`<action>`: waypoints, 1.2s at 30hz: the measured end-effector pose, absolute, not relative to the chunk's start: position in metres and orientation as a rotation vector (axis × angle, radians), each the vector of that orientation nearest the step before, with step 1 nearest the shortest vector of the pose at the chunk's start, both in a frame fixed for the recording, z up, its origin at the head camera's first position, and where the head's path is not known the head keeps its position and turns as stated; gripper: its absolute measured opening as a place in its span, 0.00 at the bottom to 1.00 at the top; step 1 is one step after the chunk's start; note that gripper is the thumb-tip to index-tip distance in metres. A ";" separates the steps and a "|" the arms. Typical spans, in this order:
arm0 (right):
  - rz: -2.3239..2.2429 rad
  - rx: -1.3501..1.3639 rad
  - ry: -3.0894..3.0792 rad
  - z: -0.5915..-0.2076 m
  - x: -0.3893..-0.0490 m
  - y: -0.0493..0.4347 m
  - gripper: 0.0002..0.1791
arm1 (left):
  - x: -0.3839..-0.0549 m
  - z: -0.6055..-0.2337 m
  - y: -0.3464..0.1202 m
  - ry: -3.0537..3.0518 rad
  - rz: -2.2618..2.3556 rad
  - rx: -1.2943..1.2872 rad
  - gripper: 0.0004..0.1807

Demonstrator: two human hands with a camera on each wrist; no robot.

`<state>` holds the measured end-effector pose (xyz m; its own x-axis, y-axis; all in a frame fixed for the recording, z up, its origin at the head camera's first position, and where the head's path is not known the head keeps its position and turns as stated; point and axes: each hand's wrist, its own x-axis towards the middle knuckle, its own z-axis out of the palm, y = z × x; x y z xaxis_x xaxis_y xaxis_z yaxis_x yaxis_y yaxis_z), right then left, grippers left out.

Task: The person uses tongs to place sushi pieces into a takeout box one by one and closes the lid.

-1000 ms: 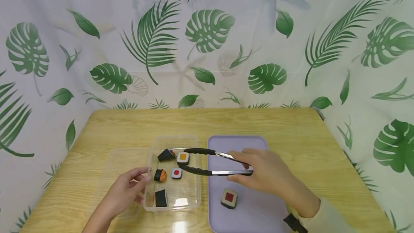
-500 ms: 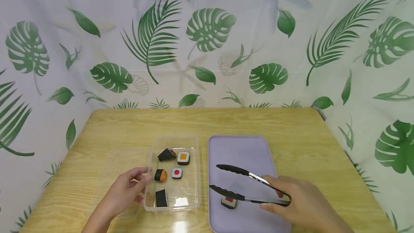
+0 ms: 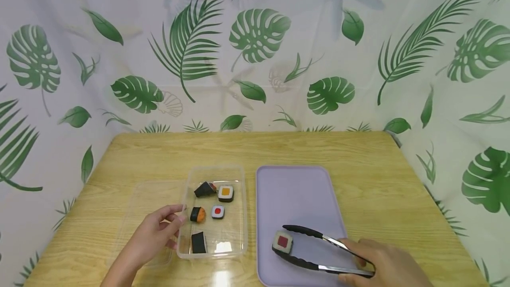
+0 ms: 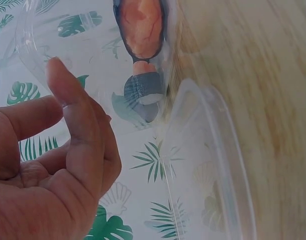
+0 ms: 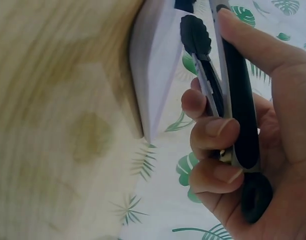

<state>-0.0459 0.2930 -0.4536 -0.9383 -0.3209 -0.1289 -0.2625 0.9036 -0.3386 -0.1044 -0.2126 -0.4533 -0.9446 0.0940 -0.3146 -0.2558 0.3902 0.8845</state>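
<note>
My right hand (image 3: 388, 262) grips black-tipped metal tongs (image 3: 338, 243), also seen as the tongs (image 5: 242, 100) in the right wrist view. The tongs are spread, their tips on the far and near sides of a toy sushi roll (image 3: 282, 242) with a dark red centre. That roll sits on a lilac tray (image 3: 299, 194). At the left wall of a clear plastic container (image 3: 225, 227), my left hand (image 3: 153, 236) pinches the rim with thumb and forefinger. Inside lie a yellow-centred roll (image 3: 226, 193), a small red-centred roll (image 3: 218, 211), an orange-topped piece (image 3: 198, 214) and black-wrapped pieces (image 3: 198, 242).
A clear lid (image 3: 137, 198) lies flat on the wooden table (image 3: 318, 149), left of the container and partly under the left hand. The tray stands close to the container's right side. A leaf-patterned cloth (image 3: 259, 101) hangs behind the table.
The tongs let go of the yellow-centred roll in the container. My right hand then carried them right and toward me, down around the roll on the tray. My left hand stays put.
</note>
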 end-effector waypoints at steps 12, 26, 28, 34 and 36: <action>-0.521 -0.466 2.852 -0.460 -0.045 0.298 0.38 | -0.105 -0.455 -0.212 2.351 1.568 -0.145 0.27; -0.573 -0.475 3.002 -0.436 -0.059 0.284 0.31 | -0.106 -0.454 -0.212 2.341 1.590 -0.121 0.27; -0.625 -0.558 3.064 -0.430 -0.063 0.279 0.29 | -0.106 -0.454 -0.212 2.343 1.587 -0.119 0.27; -0.711 -0.851 3.128 -0.413 -0.080 0.255 0.27 | -0.105 -0.453 -0.213 2.346 1.585 -0.136 0.26; -0.690 -0.924 3.111 -0.409 -0.087 0.245 0.27 | -0.105 -0.452 -0.212 2.344 1.589 -0.140 0.26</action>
<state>-0.0873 0.2454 -0.4088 -0.8307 -0.4814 0.2797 -0.5545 0.7603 -0.3383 -0.1048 -0.2123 -0.4523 -0.9487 0.0890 -0.3034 -0.2488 0.3820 0.8900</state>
